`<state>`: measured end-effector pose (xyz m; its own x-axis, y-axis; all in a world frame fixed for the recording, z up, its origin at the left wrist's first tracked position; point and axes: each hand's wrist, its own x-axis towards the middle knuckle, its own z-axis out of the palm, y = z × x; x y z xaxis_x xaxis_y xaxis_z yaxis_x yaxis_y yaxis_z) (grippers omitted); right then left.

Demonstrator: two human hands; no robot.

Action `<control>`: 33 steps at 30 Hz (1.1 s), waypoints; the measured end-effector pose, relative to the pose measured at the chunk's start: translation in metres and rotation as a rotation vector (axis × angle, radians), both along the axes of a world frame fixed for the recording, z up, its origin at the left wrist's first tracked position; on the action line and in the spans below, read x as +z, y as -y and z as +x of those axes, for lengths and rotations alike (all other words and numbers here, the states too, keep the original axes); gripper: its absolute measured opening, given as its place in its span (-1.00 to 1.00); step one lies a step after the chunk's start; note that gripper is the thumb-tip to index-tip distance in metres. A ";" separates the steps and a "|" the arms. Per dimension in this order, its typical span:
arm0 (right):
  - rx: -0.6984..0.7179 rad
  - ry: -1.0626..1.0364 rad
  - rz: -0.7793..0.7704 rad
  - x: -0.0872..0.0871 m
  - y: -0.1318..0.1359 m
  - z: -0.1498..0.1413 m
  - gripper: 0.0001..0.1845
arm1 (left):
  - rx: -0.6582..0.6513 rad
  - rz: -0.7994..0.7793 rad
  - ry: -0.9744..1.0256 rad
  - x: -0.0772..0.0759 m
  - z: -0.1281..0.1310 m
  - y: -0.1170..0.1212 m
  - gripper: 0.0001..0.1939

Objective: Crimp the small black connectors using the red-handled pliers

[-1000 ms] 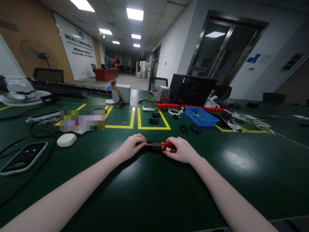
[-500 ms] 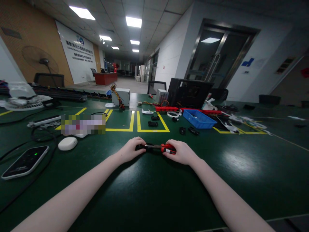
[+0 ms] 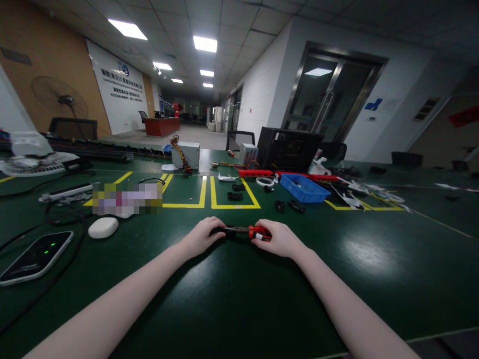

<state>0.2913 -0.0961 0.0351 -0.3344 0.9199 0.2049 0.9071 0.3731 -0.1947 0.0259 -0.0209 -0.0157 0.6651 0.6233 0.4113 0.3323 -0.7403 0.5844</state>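
Observation:
My right hand [image 3: 280,239] is closed around the red handles of a pair of pliers [image 3: 258,233]. Their narrow metal jaws point left, toward the fingers of my other hand. Between the thumb and fingers of my left hand [image 3: 204,237] is a small black piece [image 3: 216,231], mostly covered, so its kind does not show. The jaw tips meet it or lie right beside it; I cannot tell whether they grip it. Both hands are low over the green table [image 3: 239,299]. Beyond them lie small black coiled bundles [image 3: 235,196], and others [image 3: 296,206] farther right.
A blue tray [image 3: 305,189] stands right of the yellow-taped areas, near a white ring-shaped roll [image 3: 265,182]. Farther back are a black monitor-like case [image 3: 288,149] and a power supply with wires [image 3: 190,155]. On the left lie a phone-like device [image 3: 35,257], a white case [image 3: 103,227] and black cables.
The camera view has tilted up and turned slightly right. Both hands keep nearly the same place, with the pliers still between them.

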 end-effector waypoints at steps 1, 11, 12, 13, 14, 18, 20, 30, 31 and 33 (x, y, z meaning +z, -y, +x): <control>0.000 0.009 0.012 0.000 0.000 0.000 -0.68 | 0.005 0.004 -0.002 0.000 0.000 0.000 -0.89; 0.007 0.088 0.051 0.002 0.000 0.000 -0.71 | -0.032 -0.025 0.017 0.001 0.001 0.001 -0.89; 0.013 0.089 0.060 0.002 0.000 0.000 -0.72 | -0.038 -0.034 0.029 0.003 0.001 0.002 -0.89; 0.017 0.090 0.070 0.001 0.000 0.000 -0.72 | -0.045 -0.043 0.041 0.004 0.000 0.003 -0.89; 0.022 0.092 0.078 0.001 0.000 0.001 -0.72 | -0.052 -0.051 0.052 0.004 0.000 0.003 -0.89; 0.041 0.105 0.118 0.001 -0.001 0.002 -0.70 | -0.094 -0.062 0.089 0.003 0.000 0.001 -0.90; 0.050 0.117 0.152 0.001 -0.002 0.002 -0.69 | -0.119 -0.065 0.110 0.000 -0.001 -0.002 -0.91; 0.097 0.125 0.338 -0.001 -0.006 0.007 -0.57 | -0.111 -0.135 0.145 0.000 -0.003 -0.004 -0.89; 0.095 0.126 0.343 -0.002 -0.007 0.008 -0.58 | -0.104 -0.139 0.144 0.001 -0.003 -0.004 -0.89; 0.093 0.127 0.351 -0.004 -0.008 0.008 -0.61 | -0.091 -0.143 0.138 0.001 -0.003 -0.004 -0.88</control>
